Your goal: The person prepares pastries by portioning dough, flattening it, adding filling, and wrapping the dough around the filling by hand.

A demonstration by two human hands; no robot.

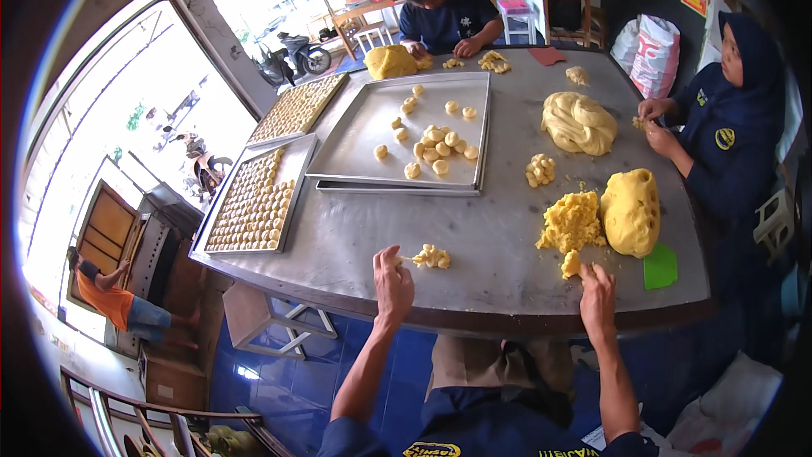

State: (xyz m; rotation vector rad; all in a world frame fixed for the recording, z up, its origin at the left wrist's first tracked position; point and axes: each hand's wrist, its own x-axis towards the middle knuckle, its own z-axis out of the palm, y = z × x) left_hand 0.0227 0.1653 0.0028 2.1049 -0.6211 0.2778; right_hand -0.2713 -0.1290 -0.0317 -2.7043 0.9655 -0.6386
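Note:
My left hand (393,286) is at the near side of the metal table, its fingers closed on a small bit of pale dough. Just to its right lies a little heap of pale dough pieces (432,256). Farther right, my right hand (598,294) has its fingers curled at a small lump of yellow paste (571,265), which they seem to pinch. A crumbly mound of yellow paste (570,222) lies beyond that lump. Beside the mound sits a large smooth yellow block (630,213), with a green scraper (661,267) at its near end.
A large tray (355,140) with loose dough balls stands mid-table. Filled trays (252,205) line the left side. A big pale dough mass (578,123) and a dough-ball cluster (540,170) lie right. Co-workers handle dough at the far and right edges; a stool (271,317) stands below left.

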